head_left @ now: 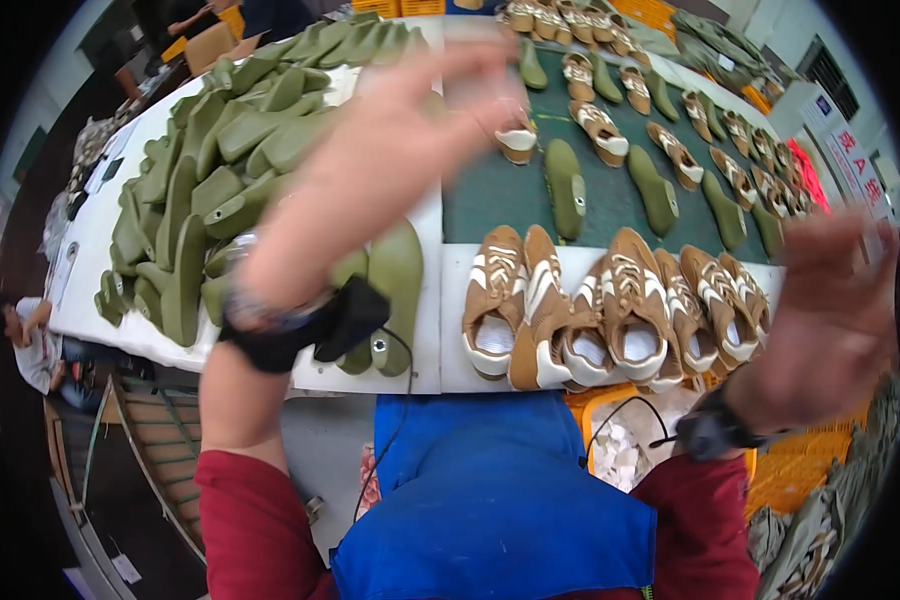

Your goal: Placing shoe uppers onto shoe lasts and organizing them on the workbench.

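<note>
My left hand, smeared by motion, reaches over the table at the left edge of the green mat. Its thumb and fingers look spread, with nothing distinct between them; the thumb overlaps the view of a brown-and-white sneaker. Off to the right, my blurred right hand is raised, fingers apart and holding nothing visible. Closest to it is the front row of brown sneakers with white stripes along the table's near edge. Green shoe lasts alternate with sneakers on the mat.
A big heap of green shoe lasts covers the left of the white table. Below the near edge stands an orange crate beside a container of white scraps. Cables hang from both wrists. Other people sit at far left.
</note>
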The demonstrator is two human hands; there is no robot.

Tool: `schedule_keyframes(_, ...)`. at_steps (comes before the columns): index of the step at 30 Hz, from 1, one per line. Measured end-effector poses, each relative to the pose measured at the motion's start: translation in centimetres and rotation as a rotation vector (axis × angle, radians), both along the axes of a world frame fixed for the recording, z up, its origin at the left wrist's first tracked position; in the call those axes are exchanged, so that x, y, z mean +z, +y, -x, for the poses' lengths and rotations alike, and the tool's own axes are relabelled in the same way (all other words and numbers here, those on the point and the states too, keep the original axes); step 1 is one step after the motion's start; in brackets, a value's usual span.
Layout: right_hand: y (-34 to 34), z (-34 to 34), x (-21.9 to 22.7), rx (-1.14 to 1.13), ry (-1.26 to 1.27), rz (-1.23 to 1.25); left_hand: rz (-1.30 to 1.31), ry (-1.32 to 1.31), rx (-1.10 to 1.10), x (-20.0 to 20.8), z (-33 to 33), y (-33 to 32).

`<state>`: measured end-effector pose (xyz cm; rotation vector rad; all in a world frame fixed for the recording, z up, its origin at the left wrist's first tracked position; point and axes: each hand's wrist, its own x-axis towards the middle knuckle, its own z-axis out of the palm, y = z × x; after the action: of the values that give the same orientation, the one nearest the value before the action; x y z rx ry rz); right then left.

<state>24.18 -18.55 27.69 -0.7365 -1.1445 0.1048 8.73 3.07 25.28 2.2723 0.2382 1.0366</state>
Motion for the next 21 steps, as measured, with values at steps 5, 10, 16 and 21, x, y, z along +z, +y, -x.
schedule_keyframes(5,2.4,3.7,-10.9,0.282,0.038,0.756,-0.874,0.715,0.155,-9.4,-1.4,0.7)
schedule_keyframes(10,3.1,5.9,-13.6,0.177,-0.424,0.667,-1.018,0.693,0.133,-10.0,-2.0,-1.1)
schedule_keyframes(16,3.7,6.1,-14.0,0.116,-0.506,0.624,-1.182,0.666,0.216,-9.9,-3.1,-2.8)
schedule_keyframes(21,3.5,6.2,-13.5,0.096,-0.462,0.612,-1.327,0.97,0.023,-10.4,-3.3,-5.0)
